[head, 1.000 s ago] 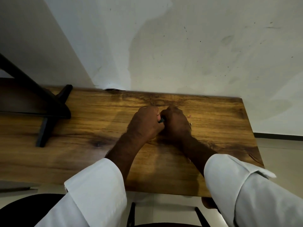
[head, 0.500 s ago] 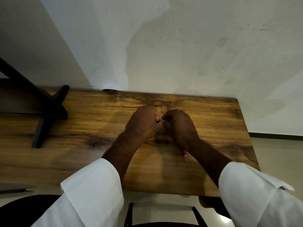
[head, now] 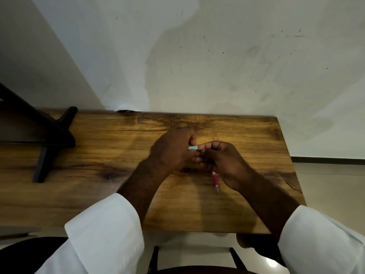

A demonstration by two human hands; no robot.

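Note:
My two hands meet over the middle of a wooden table (head: 94, 194). My left hand (head: 171, 151) has its fingers curled round a small pale-green piece (head: 193, 148), perhaps a pen cap, which sticks out toward the right. My right hand (head: 223, 161) touches that piece with a fingertip and holds a pink pen (head: 215, 179). The pen's tip points down toward me below the palm. Most of the pen and the green piece is hidden inside the hands.
A black stand or frame (head: 45, 139) rests on the table's left part. A stained white wall (head: 217, 66) rises right behind the table. The table's right edge drops to a pale floor (head: 331, 194). A dark chair frame (head: 156, 260) shows below the near edge.
My right hand has drawn back to the right and toward me, bringing the pink pen into view. The pale-green piece between the hands now shows more plainly.

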